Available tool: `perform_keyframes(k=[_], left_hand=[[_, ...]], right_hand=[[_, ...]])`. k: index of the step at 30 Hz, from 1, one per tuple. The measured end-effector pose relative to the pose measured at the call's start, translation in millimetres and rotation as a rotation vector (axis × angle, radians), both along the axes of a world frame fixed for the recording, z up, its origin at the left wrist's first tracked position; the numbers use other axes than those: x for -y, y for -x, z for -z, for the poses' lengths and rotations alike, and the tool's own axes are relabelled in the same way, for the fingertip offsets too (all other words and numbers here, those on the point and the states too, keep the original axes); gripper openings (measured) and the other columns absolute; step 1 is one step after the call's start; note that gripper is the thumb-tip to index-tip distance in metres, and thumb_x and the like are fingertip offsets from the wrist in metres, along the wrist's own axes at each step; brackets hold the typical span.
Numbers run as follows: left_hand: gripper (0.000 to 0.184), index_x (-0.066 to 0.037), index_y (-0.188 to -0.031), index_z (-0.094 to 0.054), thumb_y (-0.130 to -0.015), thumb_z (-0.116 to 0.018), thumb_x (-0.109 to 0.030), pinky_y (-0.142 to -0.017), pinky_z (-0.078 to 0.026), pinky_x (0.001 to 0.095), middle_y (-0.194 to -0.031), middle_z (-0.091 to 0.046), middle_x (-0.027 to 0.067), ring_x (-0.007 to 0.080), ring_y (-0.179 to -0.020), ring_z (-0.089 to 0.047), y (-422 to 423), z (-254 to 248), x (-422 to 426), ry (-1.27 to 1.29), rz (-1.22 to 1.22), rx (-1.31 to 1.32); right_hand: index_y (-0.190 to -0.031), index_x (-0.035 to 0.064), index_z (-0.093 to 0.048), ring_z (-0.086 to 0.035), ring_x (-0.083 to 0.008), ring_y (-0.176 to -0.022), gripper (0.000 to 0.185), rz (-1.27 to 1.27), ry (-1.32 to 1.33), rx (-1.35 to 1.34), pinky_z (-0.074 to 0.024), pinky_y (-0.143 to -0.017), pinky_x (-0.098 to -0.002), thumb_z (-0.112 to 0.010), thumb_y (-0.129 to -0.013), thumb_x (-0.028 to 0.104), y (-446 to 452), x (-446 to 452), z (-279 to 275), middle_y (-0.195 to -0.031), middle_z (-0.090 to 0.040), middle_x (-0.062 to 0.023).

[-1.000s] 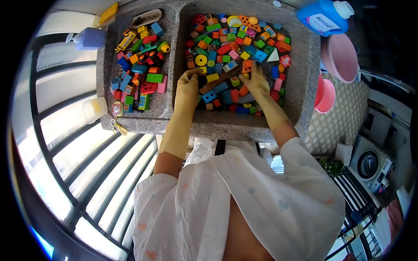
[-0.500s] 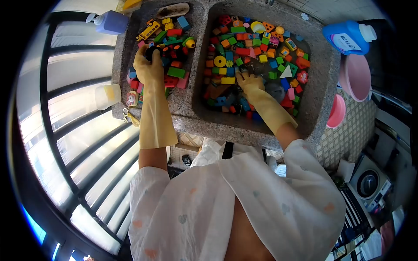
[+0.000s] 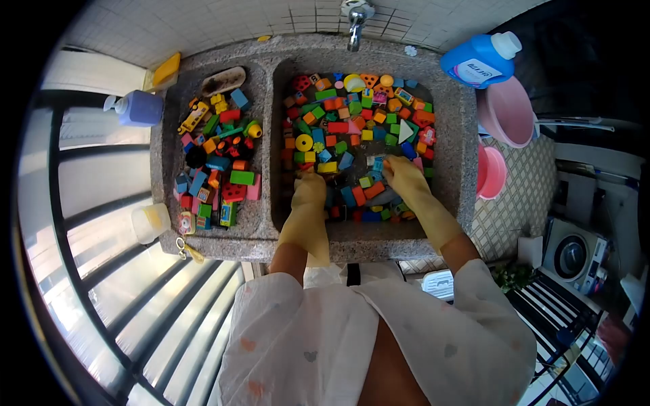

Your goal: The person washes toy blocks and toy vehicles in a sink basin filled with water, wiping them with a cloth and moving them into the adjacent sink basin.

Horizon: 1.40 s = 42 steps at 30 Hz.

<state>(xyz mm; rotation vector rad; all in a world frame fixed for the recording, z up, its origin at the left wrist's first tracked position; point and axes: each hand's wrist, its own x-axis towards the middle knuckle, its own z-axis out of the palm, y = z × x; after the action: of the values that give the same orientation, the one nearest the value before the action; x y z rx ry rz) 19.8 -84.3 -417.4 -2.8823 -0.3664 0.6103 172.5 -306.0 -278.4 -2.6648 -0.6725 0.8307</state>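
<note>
Both hands wear long pale-yellow rubber gloves and reach into the right basin of a stone sink [image 3: 467,196]. My left hand [image 3: 310,187] is at that basin's left side, its fingers curled downward. A bit of red shows at its fingertips, but what it grips is hidden. My right hand [image 3: 404,176] is closed at the fingertips on a light-blue block [image 3: 377,164]. Around the hands lie many coloured toy blocks, among them a yellow block [image 3: 328,167], an orange block [image 3: 374,189] and a yellow ring [image 3: 304,142].
The left basin holds more blocks, a toy bus [image 3: 194,117], a round black thing [image 3: 195,157] and a scrub brush [image 3: 223,81]. A faucet [image 3: 355,27] stands behind. A purple pump bottle [image 3: 139,108], a blue detergent bottle [image 3: 479,62] and pink basins [image 3: 508,111] flank the sink.
My left hand has let go of the black thing in the left basin and moved into the right basin. My right hand has gone from spread to closed. The view has shifted, showing the faucet.
</note>
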Motion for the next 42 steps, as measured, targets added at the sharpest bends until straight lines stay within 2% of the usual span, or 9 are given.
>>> perform_keyframes(k=[12,17,18,22,27,29,31,37,42], left_hand=[[0.025,0.002,-0.106,-0.067,-0.098,-0.054,-0.018,-0.064,-0.057,0.0516,-0.099,-0.074,0.0186,0.0296,-0.082,-0.073,-1,-6,-43,-0.115,0.174,0.148],[0.03,-0.006,-0.11,-0.07,-0.101,-0.056,-0.031,-0.066,-0.055,0.04,-0.088,-0.074,0.0154,0.0214,-0.081,-0.074,-30,-115,-56,0.678,-0.03,-0.301],[0.039,-0.005,-0.111,-0.07,-0.1,-0.063,-0.042,-0.055,-0.048,0.031,-0.076,-0.069,0.0123,0.0151,-0.059,-0.062,-32,-148,-58,1.044,-0.434,-0.535],[0.053,-0.003,-0.118,-0.069,-0.104,-0.053,-0.052,-0.052,-0.041,0.0288,-0.068,-0.063,0.0081,0.0144,-0.051,-0.05,-28,-212,-66,1.438,-0.708,-0.794],[0.056,-0.004,-0.135,-0.062,-0.109,-0.044,-0.051,-0.052,-0.039,0.0267,-0.072,-0.064,0.0078,0.0134,-0.052,-0.047,-37,-215,-15,1.962,-1.048,-0.072],[0.049,-0.012,-0.14,-0.059,-0.11,-0.042,-0.048,-0.057,-0.043,0.0257,-0.083,-0.069,0.0089,0.0129,-0.062,-0.053,-67,-215,0,2.084,-1.008,0.043],[0.044,-0.018,-0.141,-0.059,-0.111,-0.043,-0.046,-0.062,-0.046,0.0254,-0.096,-0.072,0.0078,0.0126,-0.074,-0.057,-106,-229,18,2.139,-1.254,0.266],[0.032,-0.017,-0.133,-0.057,-0.108,-0.054,-0.036,-0.065,-0.049,0.025,-0.099,-0.071,0.0083,0.0149,-0.07,-0.057,-197,-220,47,2.318,-1.425,0.689],[0.032,-0.011,-0.123,-0.067,-0.106,-0.058,-0.037,-0.069,-0.057,0.0298,-0.105,-0.072,0.0105,0.0215,-0.084,-0.068,-272,-197,61,2.284,-1.463,0.673]], right_hand=[[-0.129,0.0199,-0.067,-0.07,-0.0296,-0.108,0.037,0.178,-0.148,-0.177,-0.055,-0.091,-0.0392,-0.059,-0.1,0.042,-1,5,-32,-0.12,-0.073,-0.0091],[-0.113,0.0135,-0.072,-0.072,-0.0349,-0.098,0.034,0.306,-0.271,0.053,-0.0563,-0.086,-0.0443,-0.058,-0.1,0.041,-49,5,-31,-0.11,-0.075,-0.012],[-0.111,0.0135,-0.073,-0.073,-0.0325,-0.094,0.035,0.302,-0.294,0.085,-0.0562,-0.083,-0.0435,-0.057,-0.1,0.042,-68,3,-29,-0.102,-0.076,-0.0109],[-0.104,0.0153,-0.077,-0.071,-0.0178,-0.075,0.042,0.207,-0.17,-0.139,-0.0521,-0.075,-0.0359,-0.053,-0.101,0.05,-96,-8,-75,-0.077,-0.074,-0.0027],[-0.11,0.0121,-0.074,-0.072,-0.0202,-0.079,0.042,0.202,-0.122,-0.177,-0.054,-0.076,-0.0423,-0.055,-0.1,0.048,-90,-15,-81,-0.08,-0.075,-0.0066],[-0.128,0.0114,-0.067,-0.074,-0.0257,-0.091,0.042,0.34,-0.319,0.29,-0.0562,-0.083,-0.0427,-0.058,-0.101,0.042,-121,-21,-58,-0.103,-0.075,-0.0126],[-0.149,0.0092,-0.049,-0.071,-0.0337,-0.109,0.056,0.132,0.072,0.475,-0.0565,-0.092,-0.0453,-0.06,-0.101,0.035,-163,-44,-76,-0.129,-0.068,-0.0177],[-0.16,0.0059,-0.029,-0.064,-0.0348,-0.127,0.067,-0.305,0.522,0.463,-0.0546,-0.099,-0.0498,-0.058,-0.101,0.018,-243,-86,-77,-0.141,-0.062,-0.0168],[-0.138,0.0112,-0.06,-0.067,-0.0318,-0.122,0.038,-0.357,0.433,0.411,-0.0556,-0.098,-0.0459,-0.057,-0.099,0.012,-241,-64,-78,-0.133,-0.068,-0.0164]])
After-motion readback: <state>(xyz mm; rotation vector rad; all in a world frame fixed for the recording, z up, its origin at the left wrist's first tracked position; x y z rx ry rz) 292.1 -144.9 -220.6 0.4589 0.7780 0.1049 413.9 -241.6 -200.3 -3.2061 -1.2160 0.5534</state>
